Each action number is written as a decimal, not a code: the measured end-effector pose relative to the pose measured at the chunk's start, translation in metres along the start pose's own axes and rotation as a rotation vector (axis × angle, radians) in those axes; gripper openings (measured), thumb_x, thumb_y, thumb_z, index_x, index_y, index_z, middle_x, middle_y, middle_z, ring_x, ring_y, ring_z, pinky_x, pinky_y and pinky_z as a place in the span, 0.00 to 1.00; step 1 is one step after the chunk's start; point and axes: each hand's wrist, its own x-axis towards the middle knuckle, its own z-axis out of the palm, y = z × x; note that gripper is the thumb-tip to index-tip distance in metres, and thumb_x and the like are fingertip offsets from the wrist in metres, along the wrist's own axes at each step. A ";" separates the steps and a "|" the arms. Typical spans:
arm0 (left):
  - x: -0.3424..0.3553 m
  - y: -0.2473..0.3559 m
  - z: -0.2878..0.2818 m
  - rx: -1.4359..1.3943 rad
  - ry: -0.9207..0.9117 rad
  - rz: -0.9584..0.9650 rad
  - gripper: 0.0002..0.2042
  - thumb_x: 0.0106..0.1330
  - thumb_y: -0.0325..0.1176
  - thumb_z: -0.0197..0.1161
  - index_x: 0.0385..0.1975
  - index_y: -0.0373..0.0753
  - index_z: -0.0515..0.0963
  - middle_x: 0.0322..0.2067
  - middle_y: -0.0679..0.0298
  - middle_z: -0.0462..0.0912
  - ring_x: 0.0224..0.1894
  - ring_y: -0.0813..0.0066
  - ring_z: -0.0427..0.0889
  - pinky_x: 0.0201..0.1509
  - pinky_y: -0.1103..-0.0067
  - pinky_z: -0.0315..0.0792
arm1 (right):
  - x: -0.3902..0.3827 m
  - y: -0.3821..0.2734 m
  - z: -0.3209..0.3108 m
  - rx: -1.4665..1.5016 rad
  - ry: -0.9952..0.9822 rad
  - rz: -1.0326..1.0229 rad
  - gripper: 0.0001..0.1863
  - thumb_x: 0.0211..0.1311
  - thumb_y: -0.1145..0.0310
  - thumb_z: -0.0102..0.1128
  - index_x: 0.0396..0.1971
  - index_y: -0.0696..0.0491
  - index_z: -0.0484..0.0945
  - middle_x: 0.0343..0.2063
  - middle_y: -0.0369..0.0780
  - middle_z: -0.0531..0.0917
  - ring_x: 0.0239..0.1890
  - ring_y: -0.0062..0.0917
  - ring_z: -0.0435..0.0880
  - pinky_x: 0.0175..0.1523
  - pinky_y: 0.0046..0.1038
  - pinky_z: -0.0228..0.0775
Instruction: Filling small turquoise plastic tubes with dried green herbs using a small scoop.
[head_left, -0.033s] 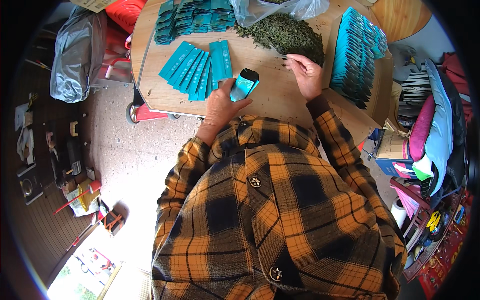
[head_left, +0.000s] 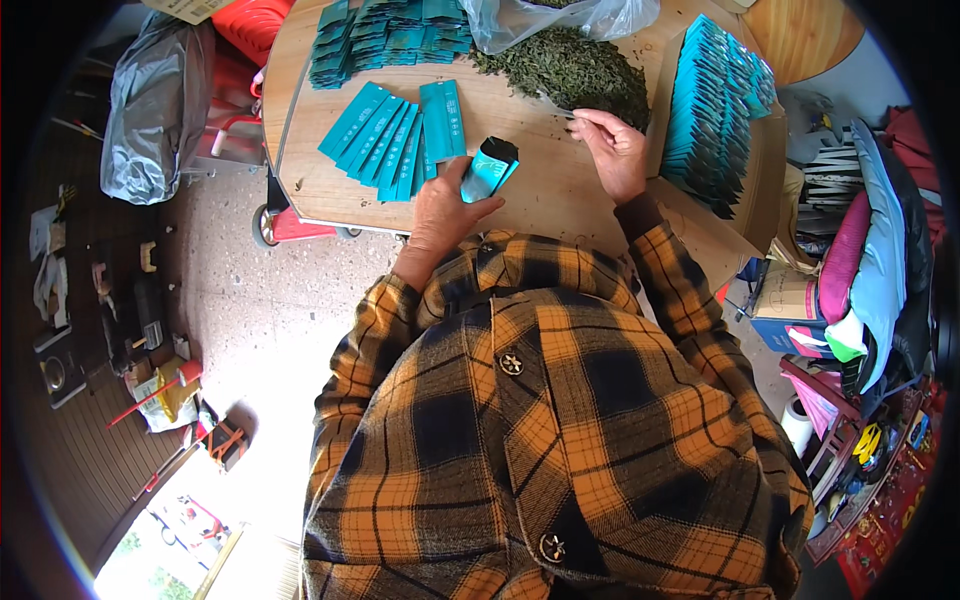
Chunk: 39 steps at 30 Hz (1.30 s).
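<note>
The left hand (head_left: 448, 212) holds an open teal pouch (head_left: 488, 172) near the table edge (head_left: 322, 220); the right hand (head_left: 612, 150) pinches a thin tool (head_left: 555, 105), wooden surface (head_left: 550, 190) between. Upper right, a carton (head_left: 705, 222) holds packets (head_left: 712, 120).

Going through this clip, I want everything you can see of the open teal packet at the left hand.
The small, shiny teal packet, foil-like in look, is held in the left hand, with fingers at its left side and the thumb by its lower end. Its mouth gapes at the top, showing a dark inside; contents cannot be made out. Pale markings and a bright sheen show on its front. It leans rightward at the near part of the light-brown wooden table; whether it touches the tabletop is unclear.
</note>
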 end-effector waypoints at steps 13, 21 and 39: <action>-0.001 0.000 -0.001 -0.021 0.026 -0.022 0.30 0.43 0.46 0.75 0.46 0.38 0.73 0.35 0.52 0.82 0.38 0.52 0.82 0.40 0.64 0.75 | -0.014 -0.090 -0.003 -0.561 -0.208 -0.783 0.13 0.43 0.85 0.61 0.32 0.57 0.81 0.29 0.39 0.81 0.33 0.32 0.78 0.38 0.29 0.72; -0.002 0.002 -0.003 -0.034 0.002 -0.035 0.31 0.43 0.46 0.75 0.46 0.39 0.73 0.36 0.52 0.82 0.38 0.52 0.82 0.41 0.64 0.75 | -0.013 -0.095 0.001 -0.742 -0.174 -0.965 0.13 0.42 0.81 0.65 0.32 0.57 0.82 0.35 0.39 0.83 0.38 0.30 0.79 0.40 0.28 0.72; 0.000 -0.003 0.005 -0.206 0.047 0.035 0.32 0.43 0.38 0.77 0.49 0.35 0.71 0.40 0.52 0.81 0.41 0.56 0.83 0.44 0.67 0.76 | -0.012 -0.049 0.005 -0.687 -0.078 -0.661 0.12 0.52 0.80 0.56 0.38 0.59 0.80 0.44 0.42 0.81 0.44 0.38 0.78 0.49 0.33 0.71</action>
